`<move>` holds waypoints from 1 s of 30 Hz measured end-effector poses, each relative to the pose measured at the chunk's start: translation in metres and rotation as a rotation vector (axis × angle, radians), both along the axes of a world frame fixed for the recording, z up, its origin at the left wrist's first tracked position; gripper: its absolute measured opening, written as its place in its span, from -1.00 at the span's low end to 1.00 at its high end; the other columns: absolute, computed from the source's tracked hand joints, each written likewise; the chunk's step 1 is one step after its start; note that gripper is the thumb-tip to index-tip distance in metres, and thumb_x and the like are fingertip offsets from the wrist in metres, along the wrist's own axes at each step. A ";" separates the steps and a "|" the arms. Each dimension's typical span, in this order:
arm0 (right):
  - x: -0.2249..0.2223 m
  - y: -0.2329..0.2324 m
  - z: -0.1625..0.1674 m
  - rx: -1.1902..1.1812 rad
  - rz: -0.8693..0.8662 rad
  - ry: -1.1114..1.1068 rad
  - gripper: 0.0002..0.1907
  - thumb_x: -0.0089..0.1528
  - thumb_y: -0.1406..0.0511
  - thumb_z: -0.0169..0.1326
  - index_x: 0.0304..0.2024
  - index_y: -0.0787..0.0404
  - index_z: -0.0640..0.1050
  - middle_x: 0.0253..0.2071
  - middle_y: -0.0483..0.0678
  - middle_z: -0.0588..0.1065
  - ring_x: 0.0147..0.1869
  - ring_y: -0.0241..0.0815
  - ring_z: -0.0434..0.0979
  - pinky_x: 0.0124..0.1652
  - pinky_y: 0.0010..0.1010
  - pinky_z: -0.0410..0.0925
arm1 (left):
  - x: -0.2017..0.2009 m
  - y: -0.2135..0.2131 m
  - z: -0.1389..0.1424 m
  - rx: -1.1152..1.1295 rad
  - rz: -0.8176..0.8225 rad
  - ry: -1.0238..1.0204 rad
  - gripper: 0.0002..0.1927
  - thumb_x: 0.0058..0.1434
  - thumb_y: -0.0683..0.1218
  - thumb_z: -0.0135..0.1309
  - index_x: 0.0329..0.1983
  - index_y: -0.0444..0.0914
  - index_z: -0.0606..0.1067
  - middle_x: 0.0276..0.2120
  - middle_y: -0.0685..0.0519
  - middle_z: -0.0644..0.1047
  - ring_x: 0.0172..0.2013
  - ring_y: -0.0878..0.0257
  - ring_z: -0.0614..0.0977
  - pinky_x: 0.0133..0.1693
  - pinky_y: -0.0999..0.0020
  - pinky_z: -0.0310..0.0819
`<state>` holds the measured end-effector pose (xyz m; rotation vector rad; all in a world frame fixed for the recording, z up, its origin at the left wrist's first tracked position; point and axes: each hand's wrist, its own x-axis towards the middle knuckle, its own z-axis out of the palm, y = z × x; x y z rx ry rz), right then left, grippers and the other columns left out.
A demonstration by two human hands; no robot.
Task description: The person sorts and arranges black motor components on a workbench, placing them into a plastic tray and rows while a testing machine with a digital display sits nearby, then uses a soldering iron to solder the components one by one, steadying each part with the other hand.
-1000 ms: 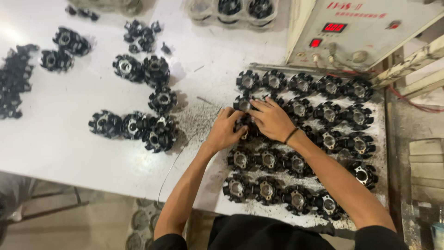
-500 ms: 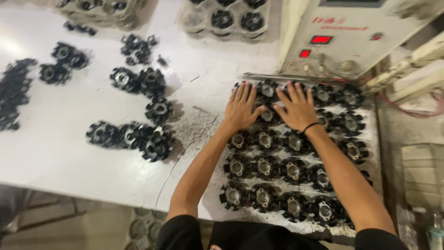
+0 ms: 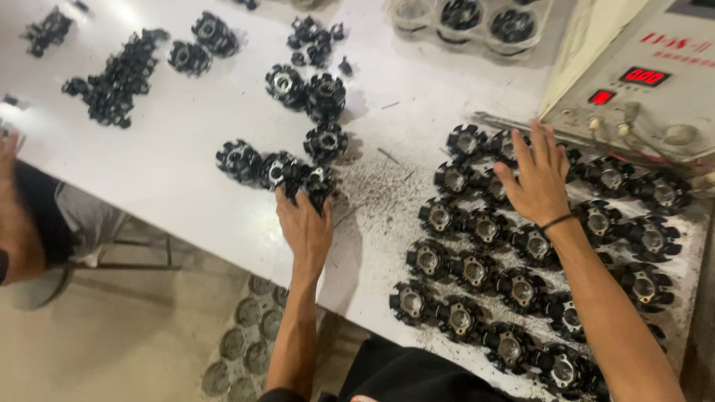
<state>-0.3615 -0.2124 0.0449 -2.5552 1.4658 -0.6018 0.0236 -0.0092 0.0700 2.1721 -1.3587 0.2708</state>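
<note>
Black finned rotor parts: picking from the loose cluster while the rows stay put

Black finned rotor parts (image 3: 477, 272), round with a metal hub in the middle, lie in neat rows on the right side of the white table (image 3: 171, 164). A looser cluster of the same parts (image 3: 279, 167) sits nearer the middle, and more are scattered toward the far left edge. The left hand (image 3: 305, 223) reaches to the near end of that cluster, its fingers curled around a part (image 3: 313, 182) there and hiding most of it; it looks closed on the piece, though how firm the grip is cannot be told. The right hand (image 3: 538, 182) lies flat and spread, fingers apart, on the upper rows of the arranged parts, just in front of the beige control box (image 3: 655, 97) with its red displays.

To do this well, the left hand should probably take the part by its outer rim, not by a single thin fin, and lift it straight up so the parts touching it are not dragged along. The flat right hand seems best kept light, steadying the rows without nudging them out of line. Dark grit (image 3: 372, 186) covers the table between cluster and rows, so carrying a part over it looks safer than sliding it through. Another person's arm (image 3: 15, 201) shows at the left edge, well apart.
</note>
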 end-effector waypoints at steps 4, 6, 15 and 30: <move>0.054 0.014 0.022 -0.022 0.162 -0.004 -0.19 0.40 -0.20 -0.34 0.49 0.15 0.25 0.59 0.29 -0.06 0.64 0.31 -0.18 0.43 0.28 -0.22 | 0.011 0.004 0.003 -0.019 -0.086 0.077 -0.60 0.23 -0.01 0.28 -0.12 -0.44 0.51 0.20 -0.43 0.31 0.03 -0.28 0.49 0.02 -0.11 0.42; 0.076 0.027 0.031 -0.069 0.238 -0.031 -0.23 0.40 -0.20 -0.35 0.43 0.11 0.33 0.56 0.23 0.03 0.65 0.24 -0.08 0.48 0.20 -0.17 | 0.019 0.005 0.004 -0.009 -0.189 0.112 -0.61 0.21 -0.01 0.28 -0.08 -0.41 0.56 0.22 -0.34 0.34 -0.02 -0.22 0.53 0.01 -0.07 0.44; 0.166 0.060 0.047 -0.001 0.506 -0.024 -0.42 0.39 -0.08 -0.15 0.24 0.12 0.51 0.46 0.16 0.24 0.55 0.15 0.13 0.40 0.14 -0.01 | 0.057 0.004 0.003 -0.150 -0.197 0.946 -0.65 0.23 0.03 0.20 -0.11 -0.36 0.57 0.31 -0.12 0.32 0.00 -0.02 0.62 -0.11 0.22 0.67; 0.163 0.057 0.023 0.150 0.584 0.135 -0.60 0.19 0.24 0.15 0.08 0.16 0.60 0.23 0.10 0.46 0.33 0.01 0.43 0.40 0.12 -0.03 | -0.023 -0.023 -0.022 0.029 -0.615 -0.143 -0.63 0.14 -0.21 0.28 0.03 -0.09 0.59 0.35 0.00 0.41 0.36 0.02 0.40 0.43 -0.02 0.20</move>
